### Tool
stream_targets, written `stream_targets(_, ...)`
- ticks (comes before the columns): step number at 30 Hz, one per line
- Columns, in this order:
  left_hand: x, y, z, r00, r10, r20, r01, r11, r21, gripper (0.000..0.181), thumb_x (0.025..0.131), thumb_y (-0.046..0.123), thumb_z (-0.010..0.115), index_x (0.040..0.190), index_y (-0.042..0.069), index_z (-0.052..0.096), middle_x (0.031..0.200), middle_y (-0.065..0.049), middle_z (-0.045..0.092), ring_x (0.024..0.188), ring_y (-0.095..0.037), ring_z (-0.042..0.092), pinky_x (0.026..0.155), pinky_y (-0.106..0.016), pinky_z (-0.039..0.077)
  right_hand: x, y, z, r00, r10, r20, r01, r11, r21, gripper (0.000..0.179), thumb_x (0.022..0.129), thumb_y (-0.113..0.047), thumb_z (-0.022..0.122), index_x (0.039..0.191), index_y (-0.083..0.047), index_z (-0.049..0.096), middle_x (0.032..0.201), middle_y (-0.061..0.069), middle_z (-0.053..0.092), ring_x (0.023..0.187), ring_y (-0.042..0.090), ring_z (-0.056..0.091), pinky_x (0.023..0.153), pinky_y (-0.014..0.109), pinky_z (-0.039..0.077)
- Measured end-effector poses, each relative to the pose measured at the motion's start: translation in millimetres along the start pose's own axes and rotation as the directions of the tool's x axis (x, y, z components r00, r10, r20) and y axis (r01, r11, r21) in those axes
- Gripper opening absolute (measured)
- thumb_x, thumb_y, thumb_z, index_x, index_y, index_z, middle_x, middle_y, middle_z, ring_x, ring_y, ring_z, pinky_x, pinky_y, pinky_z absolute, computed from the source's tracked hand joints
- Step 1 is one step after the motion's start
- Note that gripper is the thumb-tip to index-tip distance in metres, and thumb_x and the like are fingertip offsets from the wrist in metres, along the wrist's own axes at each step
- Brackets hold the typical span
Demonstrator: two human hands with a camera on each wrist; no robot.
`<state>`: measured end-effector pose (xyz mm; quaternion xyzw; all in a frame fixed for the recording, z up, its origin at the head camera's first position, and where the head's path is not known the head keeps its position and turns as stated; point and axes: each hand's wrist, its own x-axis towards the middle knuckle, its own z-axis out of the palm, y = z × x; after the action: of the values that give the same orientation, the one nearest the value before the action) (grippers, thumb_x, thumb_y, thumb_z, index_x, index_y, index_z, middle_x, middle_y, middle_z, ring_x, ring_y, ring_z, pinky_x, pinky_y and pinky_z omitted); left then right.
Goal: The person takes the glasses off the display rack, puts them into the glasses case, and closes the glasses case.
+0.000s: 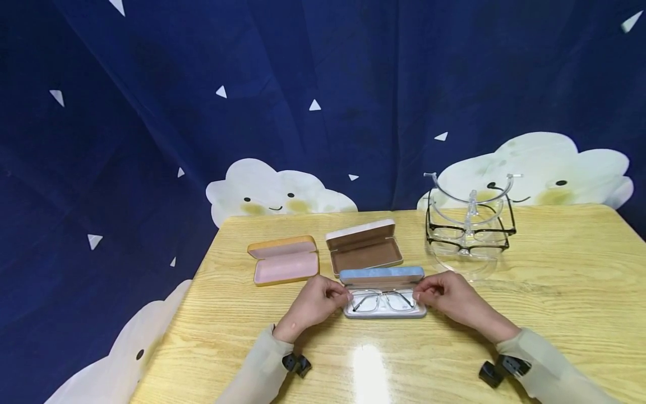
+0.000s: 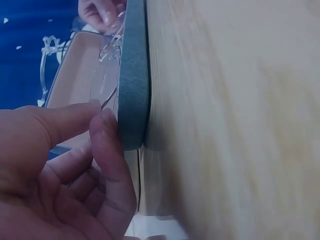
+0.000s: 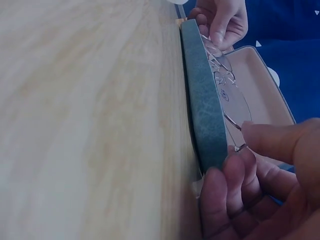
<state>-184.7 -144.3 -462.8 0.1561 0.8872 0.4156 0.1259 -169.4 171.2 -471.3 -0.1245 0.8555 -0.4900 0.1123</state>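
Cases crowd your work near mid-frame: an open orange case (image 1: pixel 290 269) left of center and an open white case (image 1: pixel 365 247) just behind the blue case's (image 1: pixel 386 315) raised lid. Beyond your right hand (image 1: pixel 456 300), a clear stand (image 1: pixel 473 197) bears two pairs of black-framed glasses (image 1: pixel 466 248). Silver-framed glasses (image 1: pixel 382 293), center frame, lie level over the blue case's white lower half; whether they touch its lining cannot be told. Your left hand (image 1: pixel 318 303) pinches one end between thumb and forefinger, your right the other between thumb and fingers, forearms angling inward from the lower corners. The surface (image 1: pixel 555 292) runs from the case to the bottom of the frame and far rightward, its back edge meeting a navy curtain (image 1: pixel 323 56).
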Motion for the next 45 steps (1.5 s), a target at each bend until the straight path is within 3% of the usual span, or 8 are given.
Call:
stream_targets(10, 1.6, -0.9, -2.4, 1.0, 0.011, 0.027, -0.01, 0.999, -0.049, 0.016, 0.099, 0.013, 0.071, 0.094, 0.004, 0.082, 0.075, -0.007, 0.076, 0.058, -0.006, 0.058, 0.051, -0.015, 0.039, 2.4, 1.7, -1.8, 0.998, 0.06, 0.008, -0.06, 0.997, 0.044, 0.011, 0.097, -0.008, 0.07, 0.1, 0.0, 0.078, 0.074, 0.004, 0.068, 0.057, 0.005, 0.053, 0.052, 0.022, 0.049)
stream_targets(16, 0.7, -1.7, -3.4, 1.0, 0.009, 0.002, -0.009, 0.998, -0.055, 0.013, 0.098, 0.011, 0.072, 0.097, 0.003, 0.083, 0.074, -0.009, 0.077, 0.06, -0.01, 0.064, 0.052, -0.016, 0.041, 5.0, 3.6, -1.0, 0.999, 0.055, -0.001, -0.055, 0.998, 0.029, 0.011, 0.096, -0.007, 0.07, 0.1, -0.001, 0.079, 0.073, 0.004, 0.069, 0.055, 0.005, 0.053, 0.051, 0.022, 0.049)
stream_targets(25, 0.6, -3.1, -4.7, 1.0, 0.0, -0.008, -0.001, 0.996, -0.085, 0.011, 0.097, 0.007, 0.072, 0.095, 0.002, 0.082, 0.07, -0.01, 0.074, 0.059, -0.009, 0.061, 0.051, -0.015, 0.041, 4.8, 2.7, 1.4, 0.999, 0.046, -0.015, -0.045, 0.999, 0.022, 0.011, 0.096, -0.011, 0.073, 0.098, -0.002, 0.079, 0.073, 0.003, 0.07, 0.054, 0.005, 0.054, 0.051, 0.022, 0.05)
stream_targets(33, 0.4, -5.0, -4.7, 1.0, -0.027, -0.003, 0.027, 0.994, -0.101, 0.013, 0.098, 0.011, 0.073, 0.097, 0.003, 0.082, 0.076, -0.008, 0.077, 0.062, -0.008, 0.066, 0.053, -0.017, 0.049, 6.9, 3.3, 2.4, 0.998, 0.042, -0.049, -0.041, 0.999, 0.021, 0.009, 0.094, -0.01, 0.075, 0.095, -0.002, 0.079, 0.067, 0.002, 0.062, 0.052, 0.004, 0.052, 0.049, 0.022, 0.048)
stream_targets(45, 0.6, -6.5, -13.0, 1.0, -0.022, -0.02, 0.019, 0.992, -0.121, 0.02, 0.101, 0.011, 0.065, 0.097, 0.001, 0.082, 0.081, -0.014, 0.079, 0.067, -0.018, 0.073, 0.058, -0.022, 0.058, 3.9, 7.3, -1.2, 0.997, 0.062, -0.042, -0.056, 0.989, 0.135, 0.01, 0.094, -0.006, 0.073, 0.095, 0.004, 0.074, 0.074, 0.006, 0.069, 0.057, 0.006, 0.058, 0.052, 0.025, 0.056)
